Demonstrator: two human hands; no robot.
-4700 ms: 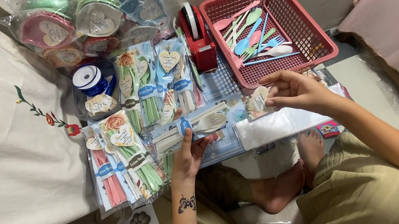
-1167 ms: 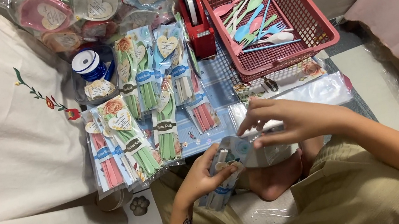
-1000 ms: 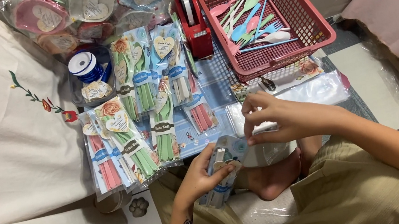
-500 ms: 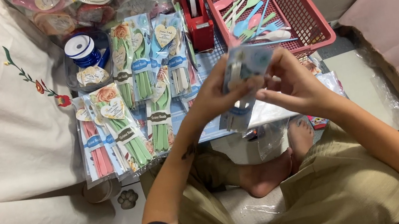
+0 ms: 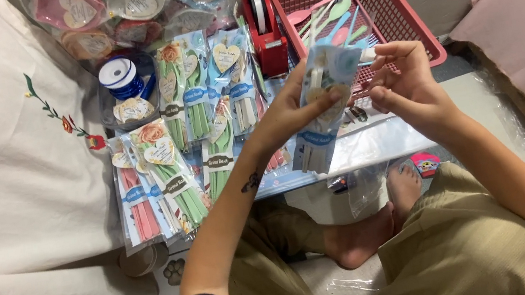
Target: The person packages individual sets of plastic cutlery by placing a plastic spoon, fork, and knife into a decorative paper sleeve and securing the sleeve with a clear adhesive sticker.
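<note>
A cream cloth with an embroidered red flower sprig (image 5: 11,159) fills the space far to the left of the fingers. Behind the fingertips stands a red plastic mesh basket (image 5: 424,37) holding loose pastel spoons and forks (image 5: 333,17). To the left of the left hand, flat clear packets of green, pink and white plastic cutlery with heart tags (image 5: 173,161) lie in rows. Under the right hand's fingers a clear plastic sheet (image 5: 381,143) is spread out. Beyond the left fingertips, just beside the basket, is a red tape dispenser (image 5: 267,34), and further left a spool of blue ribbon (image 5: 119,77).

The left hand (image 5: 289,115) holds up a clear packet of white cutlery with a blue patterned card and a blue band (image 5: 323,106), thumb pressed on its front and the other fingers wrapped behind it, so the packet hangs tilted above the sheet, its top end near the basket's front rim. The right hand (image 5: 407,86) is just beside the packet's top corner, its fingers (image 5: 395,53) curled in together, the tips close to the packet's edge; whether they pinch anything I cannot tell.
</note>
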